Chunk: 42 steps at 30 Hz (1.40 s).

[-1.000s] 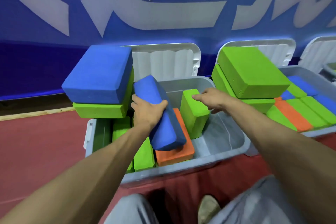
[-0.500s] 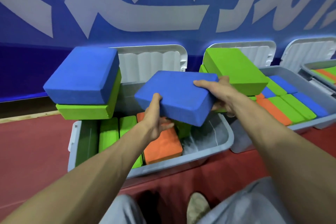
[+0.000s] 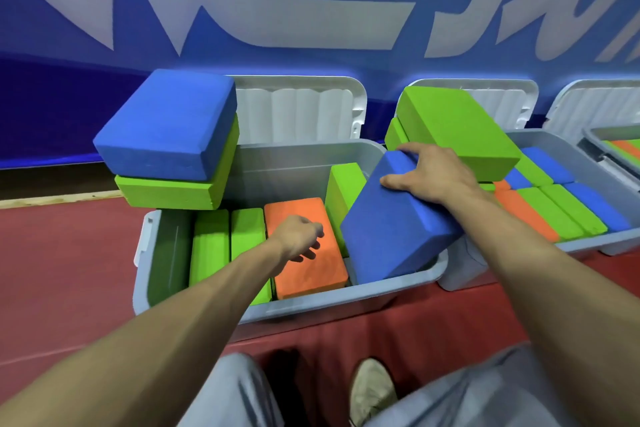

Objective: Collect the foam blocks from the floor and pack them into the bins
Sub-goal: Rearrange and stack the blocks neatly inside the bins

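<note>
Blue foam block point(image 3: 391, 229): fingers point(image 3: 408, 149) spread over its top edge, thumb on the near face, right hand point(image 3: 433, 173) gripping. The block is tilted, its lower end inside the bin point(image 3: 311, 303) at the front-right rim, beside an upright green block point(image 3: 343, 184). Left hand point(image 3: 298, 236) has its fingers loosely curled over the orange block point(image 3: 311, 270) (contact unclear). Bare gap along the bin's left wall.

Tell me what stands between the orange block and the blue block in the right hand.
Head view: one green block on end, in the bin, between the orange block and the tilted blue block the right hand grips.
</note>
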{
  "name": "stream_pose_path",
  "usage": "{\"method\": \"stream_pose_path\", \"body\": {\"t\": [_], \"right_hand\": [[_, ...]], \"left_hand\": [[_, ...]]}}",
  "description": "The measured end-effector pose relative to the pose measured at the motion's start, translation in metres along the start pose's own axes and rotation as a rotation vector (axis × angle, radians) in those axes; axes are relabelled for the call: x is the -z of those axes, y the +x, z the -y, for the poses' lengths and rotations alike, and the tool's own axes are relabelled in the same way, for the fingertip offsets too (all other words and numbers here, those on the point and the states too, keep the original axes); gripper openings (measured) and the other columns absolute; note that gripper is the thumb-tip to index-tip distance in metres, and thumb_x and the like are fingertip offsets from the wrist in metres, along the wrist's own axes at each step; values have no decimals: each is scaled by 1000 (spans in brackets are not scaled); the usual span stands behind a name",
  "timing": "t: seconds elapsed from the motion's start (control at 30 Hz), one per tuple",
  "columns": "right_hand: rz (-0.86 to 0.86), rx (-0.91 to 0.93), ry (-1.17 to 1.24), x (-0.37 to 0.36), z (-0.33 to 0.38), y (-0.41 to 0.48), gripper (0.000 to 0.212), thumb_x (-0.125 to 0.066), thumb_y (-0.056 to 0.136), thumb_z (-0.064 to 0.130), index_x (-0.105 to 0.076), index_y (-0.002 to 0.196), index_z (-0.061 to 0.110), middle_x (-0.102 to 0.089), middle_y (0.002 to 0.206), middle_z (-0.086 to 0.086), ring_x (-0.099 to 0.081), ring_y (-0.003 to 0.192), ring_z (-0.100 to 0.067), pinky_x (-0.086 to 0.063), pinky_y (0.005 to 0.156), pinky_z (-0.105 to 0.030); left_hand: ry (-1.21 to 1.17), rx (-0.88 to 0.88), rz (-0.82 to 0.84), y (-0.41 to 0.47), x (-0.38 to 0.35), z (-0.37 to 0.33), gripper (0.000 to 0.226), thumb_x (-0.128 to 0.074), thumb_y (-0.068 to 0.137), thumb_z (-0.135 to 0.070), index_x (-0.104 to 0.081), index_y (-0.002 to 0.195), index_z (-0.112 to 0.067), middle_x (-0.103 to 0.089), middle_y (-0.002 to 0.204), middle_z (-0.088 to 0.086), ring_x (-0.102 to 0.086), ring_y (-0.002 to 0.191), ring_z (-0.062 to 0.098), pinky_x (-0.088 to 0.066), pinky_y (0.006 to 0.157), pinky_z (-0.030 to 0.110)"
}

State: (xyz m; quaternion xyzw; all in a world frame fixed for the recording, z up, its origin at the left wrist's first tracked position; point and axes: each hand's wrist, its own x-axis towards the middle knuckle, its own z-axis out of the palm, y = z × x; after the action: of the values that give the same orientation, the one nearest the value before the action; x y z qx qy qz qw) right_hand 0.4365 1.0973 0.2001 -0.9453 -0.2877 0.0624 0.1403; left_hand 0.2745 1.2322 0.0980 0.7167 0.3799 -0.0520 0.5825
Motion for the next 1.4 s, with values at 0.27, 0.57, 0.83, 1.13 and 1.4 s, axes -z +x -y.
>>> {"method": "stream_pose_path", "body": {"t": [0.27,0.57,0.83,1.13,1.4], "right_hand": [[76,6,-232,-44,-6,2,74,-68,74,59,-43,138,30,-47,132,-11,-53,118,-33,-44,94,-42],[418,-56,-392,-95,-29,10,70,-61,82,47,-37,141,18,-40,143,-13,-41,131,-35,-38,107,-42],[375,71,-418,-116,-16,24,74,-79,70,52,-56,124,8,-41,136,-14,-48,122,-33,-40,105,-36],[427,90,-526,-113,-13,11,71,-58,90,46,-35,143,6,-31,147,-16,-38,133,-32,-30,111,-34],[350,251,-335,-141,60,12,44,-55,85,22,-47,124,5,-51,128,-18,-51,119,-35,-46,97,-40]], "left_hand": [[10,-22,41,8,-12,4,12,-50,95,-20,-58,96,-11,-62,92,8,-57,66,19,-37,60,25],[19,-25,27,22,-7,18,11,-50,95,-17,-59,96,-10,-62,94,9,-55,65,16,-38,53,21],[71,29,-6,30,10,48,9,-51,95,-13,-58,95,-7,-60,92,11,-51,65,15,-36,40,8],[288,15,-66,16,36,74,16,-51,92,-14,-63,80,-15,-59,76,3,-51,73,18,-39,67,25],[355,87,-139,5,71,100,23,-50,93,-15,-68,106,-8,-64,100,8,-57,93,21,-48,87,29]]}}
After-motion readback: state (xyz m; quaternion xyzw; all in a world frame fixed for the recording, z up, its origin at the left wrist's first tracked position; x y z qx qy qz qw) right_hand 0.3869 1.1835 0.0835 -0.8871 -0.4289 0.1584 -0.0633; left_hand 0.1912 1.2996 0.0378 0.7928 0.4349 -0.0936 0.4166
